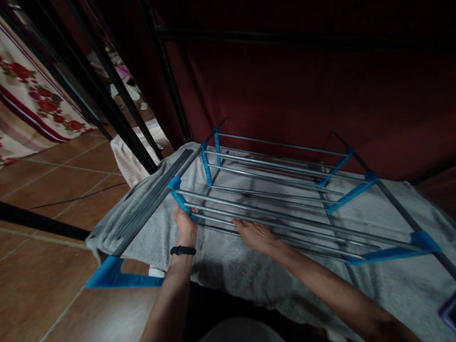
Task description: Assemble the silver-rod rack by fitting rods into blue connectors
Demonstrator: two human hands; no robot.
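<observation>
The metal rods (285, 166) look smooth with a soft silvery sheen, the blue brackets (425, 241) are smooth plastic, the grey cloth (221, 254) beneath is matt and fuzzy, and the brown floor tiles (60, 190) are faintly glossy.

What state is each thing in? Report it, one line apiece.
Left hand: closed on a blue bracket.
Right hand: fingers at a metal rod, grip partly hidden.
Rack: resting on the cloth, bare.
Grey tubes: unattached, lying side by side.
Nearest left bracket: no rod visible in it.
Grey cloth: spread, rumpled.
Wristband: worn.
Floral fabric: hanging.
</observation>
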